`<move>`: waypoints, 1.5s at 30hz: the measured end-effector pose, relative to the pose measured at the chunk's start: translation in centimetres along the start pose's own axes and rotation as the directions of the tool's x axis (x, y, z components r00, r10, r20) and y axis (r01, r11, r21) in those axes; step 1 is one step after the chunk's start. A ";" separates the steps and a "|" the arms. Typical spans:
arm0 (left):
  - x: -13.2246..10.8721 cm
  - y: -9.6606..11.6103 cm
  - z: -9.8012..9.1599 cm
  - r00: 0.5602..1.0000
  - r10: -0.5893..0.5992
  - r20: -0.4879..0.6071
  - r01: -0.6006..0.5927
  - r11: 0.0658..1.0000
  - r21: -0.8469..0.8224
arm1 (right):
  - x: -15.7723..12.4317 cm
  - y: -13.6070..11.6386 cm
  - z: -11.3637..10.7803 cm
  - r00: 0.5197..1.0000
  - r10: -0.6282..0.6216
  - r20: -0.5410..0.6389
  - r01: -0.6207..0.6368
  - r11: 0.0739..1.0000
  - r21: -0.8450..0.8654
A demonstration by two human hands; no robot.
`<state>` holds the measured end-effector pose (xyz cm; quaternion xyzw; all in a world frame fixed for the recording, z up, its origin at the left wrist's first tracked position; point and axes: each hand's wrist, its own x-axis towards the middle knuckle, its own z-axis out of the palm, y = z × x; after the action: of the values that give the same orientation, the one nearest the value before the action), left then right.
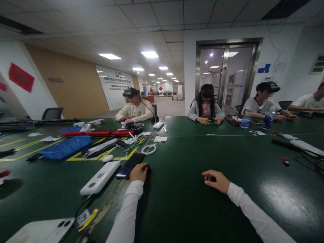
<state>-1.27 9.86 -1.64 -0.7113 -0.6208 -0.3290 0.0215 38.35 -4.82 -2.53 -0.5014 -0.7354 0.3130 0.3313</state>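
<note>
My left hand (138, 173) is closed around a small dark object (146, 168), whose kind I cannot make out. It rests beside the right edge of a black phone (130, 164) lying on the table. To the left of that phone lies a white power bank (100, 178) marked 13, with a cable at its near end. My right hand (217, 181) is over the bare green tabletop with nothing visible in it. Its fingers are loosely bent and apart, pointing left.
A blue tray (65, 147), tangled wires (134, 145) and a coiled white cable (149, 149) lie farther left. A white phone or tablet (40, 231) is at the near left. Several people wearing headsets sit across the table (182, 155). Bottles (245, 119) stand at the far right.
</note>
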 end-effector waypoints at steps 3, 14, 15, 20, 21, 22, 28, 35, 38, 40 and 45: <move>-0.3 0.9 0.1 1.000 -0.009 -0.002 0.009 0.998 -0.063 | 0.0 0.0 0.0 1.000 0.005 0.003 -0.005 1.000 0.000; -6.4 16.8 3.2 0.910 0.338 0.239 -0.184 0.848 -0.498 | 0.2 -0.8 0.2 0.999 -0.035 -0.003 0.034 0.995 -0.090; -7.0 18.1 3.4 0.896 0.366 0.251 -0.194 0.832 -0.520 | 0.3 -0.9 0.2 0.999 -0.045 -0.005 0.044 0.993 -0.106; -8.4 21.6 4.2 0.855 0.429 0.290 -0.208 0.797 -0.567 | 0.5 -0.7 0.1 0.994 -0.101 -0.038 0.094 0.983 -0.159; -8.5 21.8 4.3 0.856 0.430 0.288 -0.205 0.793 -0.574 | 0.6 -0.6 0.1 0.994 -0.103 -0.045 0.095 0.982 -0.165; -8.5 21.9 4.4 0.856 0.431 0.284 -0.202 0.786 -0.584 | 0.6 -0.6 0.1 0.993 -0.102 -0.052 0.092 0.981 -0.169; -8.1 21.8 4.4 0.897 0.369 0.245 -0.088 0.691 -0.718 | 0.8 -0.3 0.3 0.994 -0.086 -0.061 0.076 0.984 -0.160; -6.4 20.3 3.9 0.975 -0.069 0.210 0.220 0.391 -0.894 | 0.6 -0.5 0.0 0.999 -0.031 -0.038 0.025 0.987 -0.160; -5.9 19.7 3.8 0.961 -0.185 0.207 0.262 0.351 -0.899 | 0.4 -0.9 -0.2 0.999 -0.004 -0.040 -0.003 0.986 -0.165; -6.1 19.8 3.8 0.964 -0.142 0.224 0.262 0.362 -0.895 | 0.2 -1.2 -0.2 0.999 -0.004 -0.050 -0.005 0.986 -0.168; -7.8 21.4 2.9 0.917 0.319 0.240 0.042 0.521 -0.852 | 0.3 -1.3 -0.2 0.998 -0.045 -0.047 0.037 0.986 -0.161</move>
<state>19.09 -0.54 0.25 -0.7283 -0.3162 -0.4448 -0.4144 37.71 -4.93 -1.32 -0.5188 -0.7598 0.2332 0.3150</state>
